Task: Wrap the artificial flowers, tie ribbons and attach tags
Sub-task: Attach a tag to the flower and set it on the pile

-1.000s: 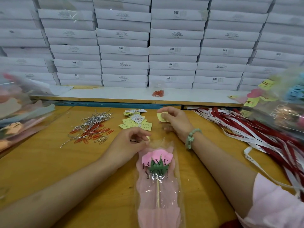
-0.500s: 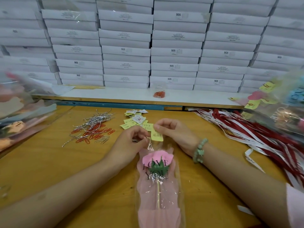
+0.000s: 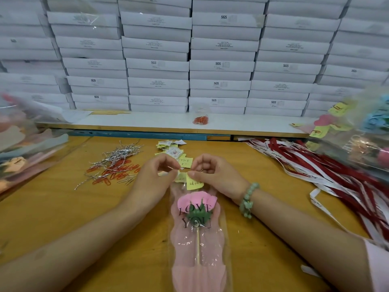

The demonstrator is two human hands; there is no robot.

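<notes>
A pink artificial rose [image 3: 196, 204] in a clear sleeve printed "LOVE YOU" lies on the wooden table [image 3: 52, 218], head pointing away from me. At the sleeve's top end my right hand [image 3: 212, 175] pinches a yellow tag [image 3: 194, 183] against the plastic. My left hand [image 3: 155, 175] pinches the sleeve's top beside it, with a thin silver wire between its fingertips. Both hands nearly touch over the tag.
Silver wire ties [image 3: 117, 154] and red paper clips [image 3: 117, 171] lie left of my hands, loose tags [image 3: 174, 150] just beyond them. Red and white ribbons [image 3: 328, 171] spread on the right. Wrapped flowers pile at both edges; white boxes [image 3: 221, 66] wall the back.
My right hand brought the yellow tag from the tag pile back to the sleeve's top, meeting my left hand there. The left hand stayed at the sleeve.
</notes>
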